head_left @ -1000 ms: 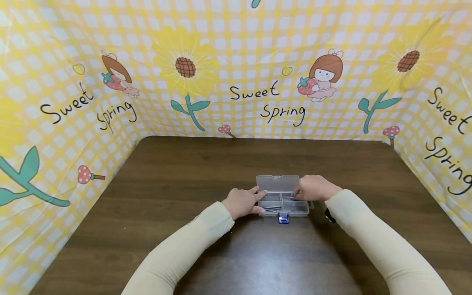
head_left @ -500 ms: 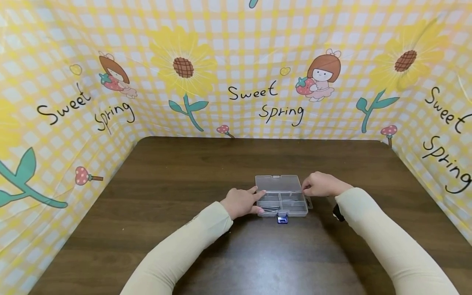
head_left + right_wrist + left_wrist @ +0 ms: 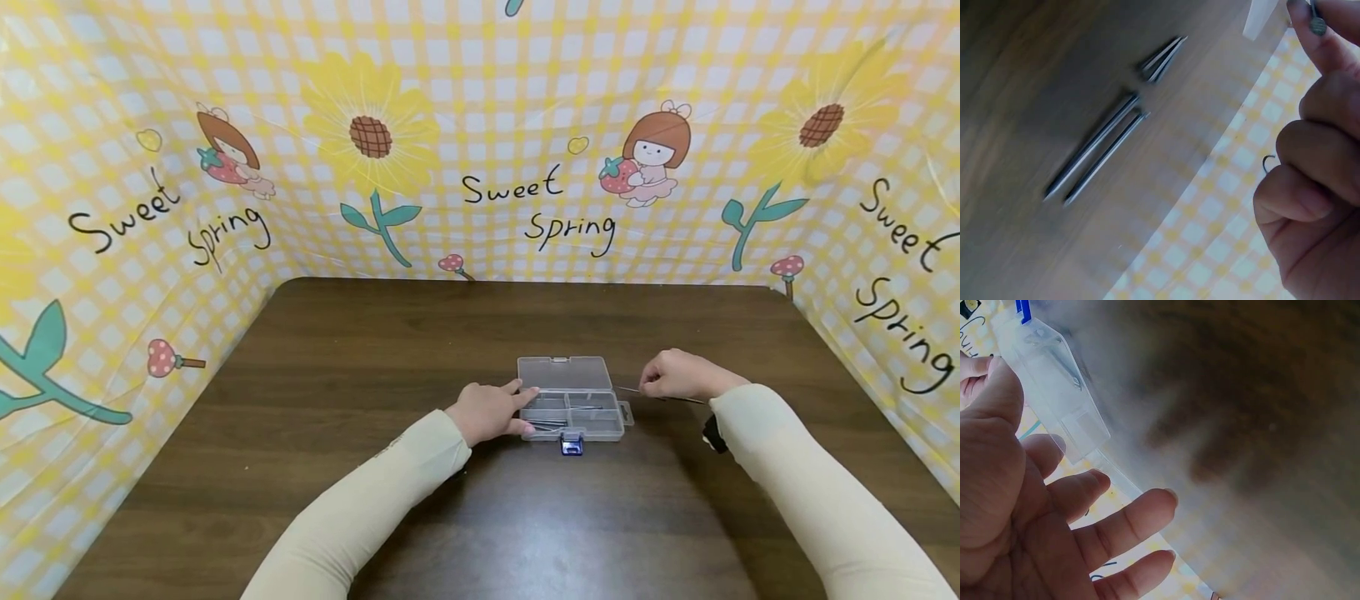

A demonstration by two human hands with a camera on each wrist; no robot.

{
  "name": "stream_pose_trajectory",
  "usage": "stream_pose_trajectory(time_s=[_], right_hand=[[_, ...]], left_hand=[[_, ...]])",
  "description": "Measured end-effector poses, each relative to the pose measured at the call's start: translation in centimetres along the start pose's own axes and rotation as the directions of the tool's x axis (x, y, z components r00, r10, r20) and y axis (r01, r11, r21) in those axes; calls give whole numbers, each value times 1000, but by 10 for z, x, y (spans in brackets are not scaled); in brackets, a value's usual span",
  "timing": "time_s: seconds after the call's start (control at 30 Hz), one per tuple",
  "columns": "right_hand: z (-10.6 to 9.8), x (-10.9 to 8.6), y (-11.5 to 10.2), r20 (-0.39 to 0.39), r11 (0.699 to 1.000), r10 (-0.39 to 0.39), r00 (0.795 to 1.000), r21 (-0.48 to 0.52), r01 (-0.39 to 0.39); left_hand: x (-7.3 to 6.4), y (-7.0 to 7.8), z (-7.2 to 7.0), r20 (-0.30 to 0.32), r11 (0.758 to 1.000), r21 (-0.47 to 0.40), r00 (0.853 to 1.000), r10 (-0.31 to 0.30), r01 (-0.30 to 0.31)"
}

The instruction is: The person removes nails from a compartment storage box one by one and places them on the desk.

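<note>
In the head view a clear plastic compartment box (image 3: 596, 425) lies on the table with its lid (image 3: 566, 373) folded back. Several nails (image 3: 551, 423) lie in its compartments. My left hand (image 3: 489, 412) rests at the box's left side, thumb at the front and fingers spread toward the hinge; the left wrist view shows the fingers (image 3: 1125, 531) relaxed. To the right of the box, my right hand (image 3: 675, 373) pinches a nail between thumb and index finger, its point toward the box. The nail's round head (image 3: 1317, 26) shows in the right wrist view, the other fingers curled.
Two long nails (image 3: 1094, 147) lie side by side on the wooden table (image 3: 405, 333) near my right hand, with shorter nails (image 3: 1163, 59) beside them. A blue latch (image 3: 572, 445) juts from the box's front. Patterned cloth (image 3: 420, 225) stands around the table's back and sides.
My right hand has lifted out of the box's back right compartment and moved right, carrying a nail clear of the box. The left hand has stayed at the box.
</note>
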State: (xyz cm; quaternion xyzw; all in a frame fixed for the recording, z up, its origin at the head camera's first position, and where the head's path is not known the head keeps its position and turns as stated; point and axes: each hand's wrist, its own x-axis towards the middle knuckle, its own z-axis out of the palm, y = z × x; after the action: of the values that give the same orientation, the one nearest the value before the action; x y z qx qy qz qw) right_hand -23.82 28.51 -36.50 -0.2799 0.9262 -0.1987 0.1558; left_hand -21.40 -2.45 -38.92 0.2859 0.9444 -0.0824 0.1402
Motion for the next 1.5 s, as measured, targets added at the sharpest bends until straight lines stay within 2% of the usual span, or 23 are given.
stream_pose_trajectory(time_s=[0.23, 0.67, 0.93, 1.1, 1.3, 1.5], right_hand=[[1, -15, 16, -13, 999, 32, 999, 41, -31], [2, -42, 45, -50, 992, 115, 992, 51, -112], [4, -54, 48, -47, 987, 150, 988, 59, -147], [8, -58, 51, -51, 989, 142, 989, 53, -140], [11, -57, 49, -55, 990, 135, 989, 53, -133], [12, -56, 48, -55, 991, 137, 989, 8, -137]], left_hand=[[0, 0, 0, 0, 1000, -16, 1000, 8, -8], [0, -1, 1, 0, 1000, -15, 1000, 8, -8], [-1, -1, 1, -7, 1000, -19, 1000, 9, -9], [-1, 0, 1, 4, 1000, -16, 1000, 9, -9], [-2, 0, 1, 7, 1000, -25, 1000, 3, -3], [-1, -1, 1, -5, 999, -34, 1000, 0, 0]])
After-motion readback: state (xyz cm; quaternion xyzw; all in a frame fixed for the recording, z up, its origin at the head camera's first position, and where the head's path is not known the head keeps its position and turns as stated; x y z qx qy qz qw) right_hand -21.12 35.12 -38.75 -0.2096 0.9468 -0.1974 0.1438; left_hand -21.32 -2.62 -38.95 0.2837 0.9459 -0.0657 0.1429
